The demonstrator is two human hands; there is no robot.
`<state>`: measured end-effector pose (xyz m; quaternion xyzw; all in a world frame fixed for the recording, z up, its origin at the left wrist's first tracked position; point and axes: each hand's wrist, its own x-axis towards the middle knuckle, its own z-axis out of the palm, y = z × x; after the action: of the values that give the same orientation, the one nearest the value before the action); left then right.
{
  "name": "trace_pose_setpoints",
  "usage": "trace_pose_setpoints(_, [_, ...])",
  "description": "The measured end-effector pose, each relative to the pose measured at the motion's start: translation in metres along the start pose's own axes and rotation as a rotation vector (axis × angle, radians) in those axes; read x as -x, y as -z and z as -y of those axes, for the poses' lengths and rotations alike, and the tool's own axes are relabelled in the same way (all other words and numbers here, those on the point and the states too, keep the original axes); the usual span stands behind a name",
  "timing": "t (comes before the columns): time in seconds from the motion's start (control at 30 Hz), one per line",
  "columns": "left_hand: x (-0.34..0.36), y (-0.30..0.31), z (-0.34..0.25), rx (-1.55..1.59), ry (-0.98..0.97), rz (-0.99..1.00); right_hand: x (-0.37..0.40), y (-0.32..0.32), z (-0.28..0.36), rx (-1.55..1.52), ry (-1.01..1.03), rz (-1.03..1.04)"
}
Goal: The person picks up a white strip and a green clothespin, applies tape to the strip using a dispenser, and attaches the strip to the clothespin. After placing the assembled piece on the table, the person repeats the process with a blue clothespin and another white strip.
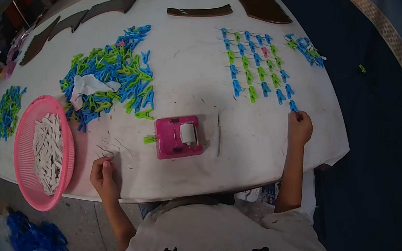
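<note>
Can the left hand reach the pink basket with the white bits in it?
Probably yes. The left hand sits on the table close beside the pink basket, and nothing lies between them.

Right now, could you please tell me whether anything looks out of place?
Yes: one green clip lies off the table, on the dark surface beside it, and a lone pink clip sits among the blue and green rows.

A small blue clip is held flat on the table, near its right edge, ending the rows of clips.
</note>
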<state>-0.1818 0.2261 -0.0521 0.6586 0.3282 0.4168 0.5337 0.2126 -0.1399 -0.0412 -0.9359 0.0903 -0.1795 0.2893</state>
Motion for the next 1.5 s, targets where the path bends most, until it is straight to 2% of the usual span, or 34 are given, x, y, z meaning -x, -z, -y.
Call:
trace_pose_setpoints(0.23, [0.003, 0.001, -0.001, 0.058, -0.026, 0.008, -0.001, -0.001, -0.008, -0.07, 0.029, 0.002])
trace_pose_setpoints(0.37, [0.008, 0.009, 0.015, 0.07, -0.086, -0.14, 0.003, 0.005, -0.008, -0.139, 0.057, 0.05])
trace_pose_setpoints(0.43, [0.011, 0.012, 0.017, 0.004, -0.137, -0.247, 0.014, 0.015, -0.002, -0.226, -0.029, 0.088])
trace_pose_setpoints(0.57, [0.012, 0.023, 0.0, -0.512, -0.311, -0.238, 0.031, 0.01, -0.022, -0.334, -0.004, 0.143])
trace_pose_setpoints(0.63, [0.013, 0.028, -0.001, -0.554, -0.293, -0.233, 0.047, 0.009, -0.028, -0.461, 0.08, 0.101])
trace_pose_setpoints(0.67, [0.014, 0.031, 0.0, -0.572, -0.282, -0.239, 0.055, 0.013, -0.023, -0.459, 0.079, 0.122])
trace_pose_setpoints(0.73, [0.011, 0.032, 0.003, -0.655, -0.338, -0.172, 0.064, 0.023, -0.01, -0.189, 0.155, 0.101])
trace_pose_setpoints(0.97, [0.011, 0.032, 0.0, -0.594, -0.257, -0.148, 0.048, 0.011, -0.032, -0.235, 0.173, 0.094])
trace_pose_setpoints(1.03, [-0.011, 0.024, 0.0, -0.319, -0.273, -0.13, 0.045, 0.008, -0.038, -0.247, 0.197, 0.087])
trace_pose_setpoints(1.1, [-0.06, 0.01, -0.025, -0.455, -0.639, -0.077, 0.046, 0.009, -0.036, -0.227, 0.224, 0.064])
trace_pose_setpoints(1.17, [-0.118, -0.01, -0.045, -0.484, -0.651, -0.093, 0.048, 0.011, -0.034, -0.205, 0.263, 0.043])
trace_pose_setpoints(1.27, [-0.205, -0.023, -0.018, -0.654, -0.655, -0.15, 0.048, 0.01, -0.034, -0.224, 0.203, 0.062])
trace_pose_setpoints(1.3, [-0.223, -0.026, -0.008, -0.81, -0.576, -0.142, 0.049, 0.009, -0.035, -0.286, 0.185, 0.055])
trace_pose_setpoints(1.33, [-0.234, -0.028, 0.002, -0.962, -0.495, -0.132, 0.048, 0.01, -0.035, -0.347, 0.167, 0.046])
trace_pose_setpoints(1.5, [-0.268, -0.02, 0.049, -1.059, -0.542, -0.02, 0.052, 0.018, -0.03, -0.435, 0.115, 0.049])
